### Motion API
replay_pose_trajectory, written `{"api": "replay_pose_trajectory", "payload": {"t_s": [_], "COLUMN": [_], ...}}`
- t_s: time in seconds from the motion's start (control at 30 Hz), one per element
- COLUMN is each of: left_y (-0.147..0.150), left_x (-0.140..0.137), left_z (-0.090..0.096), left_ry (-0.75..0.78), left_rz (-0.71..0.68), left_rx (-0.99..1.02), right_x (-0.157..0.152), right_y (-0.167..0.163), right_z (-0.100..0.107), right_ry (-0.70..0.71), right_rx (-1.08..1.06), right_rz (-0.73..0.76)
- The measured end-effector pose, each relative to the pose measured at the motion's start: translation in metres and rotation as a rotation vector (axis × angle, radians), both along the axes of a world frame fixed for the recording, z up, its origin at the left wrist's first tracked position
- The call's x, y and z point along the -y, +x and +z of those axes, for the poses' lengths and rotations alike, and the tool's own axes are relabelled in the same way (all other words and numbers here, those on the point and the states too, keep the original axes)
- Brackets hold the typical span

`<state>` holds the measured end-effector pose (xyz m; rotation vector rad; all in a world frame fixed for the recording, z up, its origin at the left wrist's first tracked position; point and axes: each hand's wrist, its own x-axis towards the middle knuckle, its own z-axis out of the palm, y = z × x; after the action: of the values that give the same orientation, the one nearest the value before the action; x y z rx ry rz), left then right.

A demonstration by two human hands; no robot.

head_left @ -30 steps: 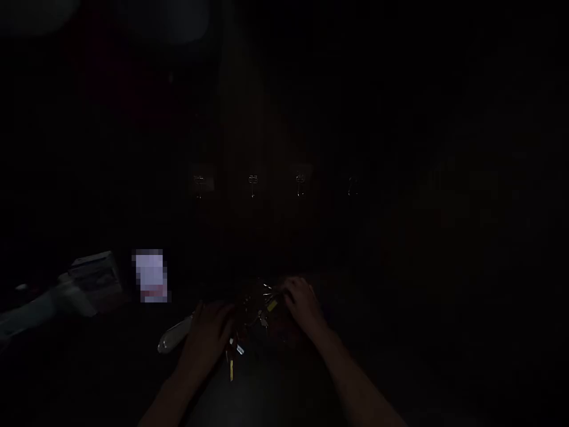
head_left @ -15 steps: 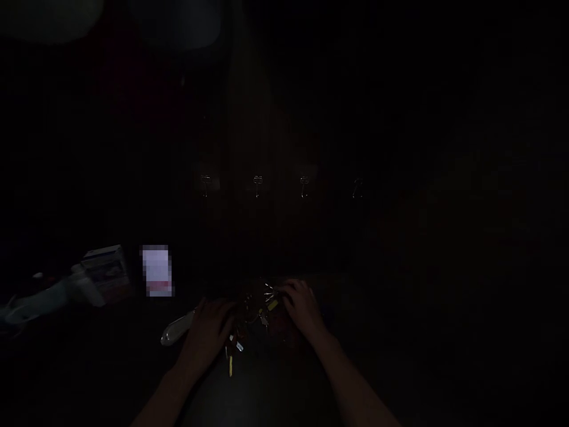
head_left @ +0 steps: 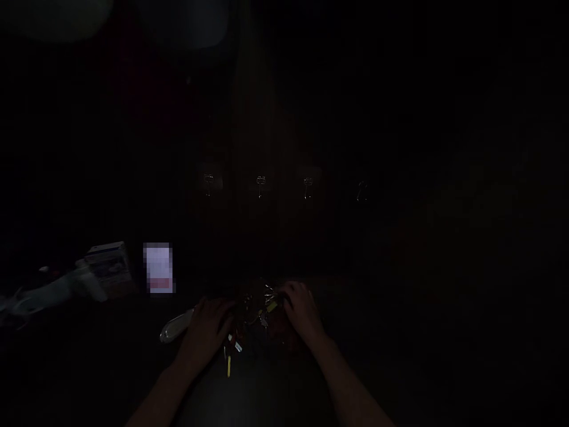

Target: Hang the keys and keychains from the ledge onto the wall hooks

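Note:
The scene is very dark. My left hand rests palm down, its thumb apart from the fingers, beside a dim cluster of small items. My right hand lies on the other side, fingers bent loosely and tips close to several thin shiny metal pieces. Between the hands are a yellow-green piece and what looks like a key. Below my left fingers lie a small whitish piece and a slim yellow piece. A long pale object runs partly beneath my left hand.
Several metal hooks hang in a row on the surface ahead. A lit, pixelated rectangle stands left of centre. Beside it are a printed box and a pale, bottle-like object. Large pale shapes show at upper left.
The view has shifted slightly, so the hooks and box sit a little further right. Both hands stay nearly in place, with only slight finger movement around the small items.

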<state>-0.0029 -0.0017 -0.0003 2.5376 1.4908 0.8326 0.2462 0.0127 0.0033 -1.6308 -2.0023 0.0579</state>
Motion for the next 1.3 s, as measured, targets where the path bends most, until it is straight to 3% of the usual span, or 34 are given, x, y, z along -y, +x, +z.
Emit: {"api": "replay_pose_trajectory", "payload": {"t_s": [0.63,0.93,1.1,1.3], "left_y": [0.000,-0.001,-0.002,-0.001], "left_x": [0.002,0.002,-0.001,-0.004], "left_z": [0.004,0.005,0.003,0.002], "left_ry": [-0.010,-0.016,-0.038,-0.071], "left_rz": [0.013,0.032,0.033,0.028], "left_rx": [0.012,-0.015,-0.022,-0.018], "right_x": [0.003,0.005,-0.006,-0.028], "right_y": [-0.002,-0.013,0.005,0.054], "right_z": [0.005,0.029,0.059,0.109], "right_ry": [0.039,0.011,0.071,0.365], "right_rx": [-0.065,-0.706,-1.099,-1.393], "right_rz": [0.033,0.052,0.020,-0.057]}}
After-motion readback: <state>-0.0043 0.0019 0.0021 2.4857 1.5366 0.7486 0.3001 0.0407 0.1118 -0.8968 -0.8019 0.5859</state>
